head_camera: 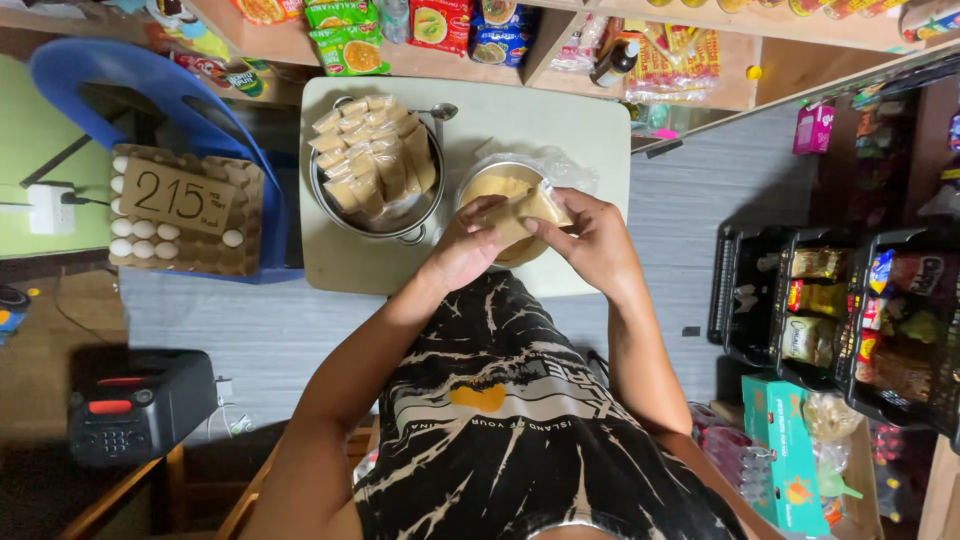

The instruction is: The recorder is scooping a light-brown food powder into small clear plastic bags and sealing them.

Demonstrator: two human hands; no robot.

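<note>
Two hands meet over one small clear plastic packet of tan powder: the left hand pinches its near edge with fingers curled closed on the film, and the right hand grips the far corner between thumb and fingertips, likewise closed on it. The packet hangs just above the round metal bowl of the same tan powder, which sits directly under the hands on the pale green table, with crinkled clear plastic bunched at the bowl's far rim.

Just beyond the left hand stands a steel pot stacked full of finished packets (a spoon rests on its far rim). Further out on the left-hand side a blue plastic chair carries a cardboard egg tray with white eggs and a card price sign. Beyond the table are shelves of snack packs; out past the right hand, black crates hold more goods.

The risk I judge here is spilling: the packet's mouth looks not yet sealed, so a tilt or a loose pinch could shake powder onto the table rather than back into the bowl. Too hard a squeeze might burst the thin film. An elbow swing could also nudge the crowded pot.
</note>
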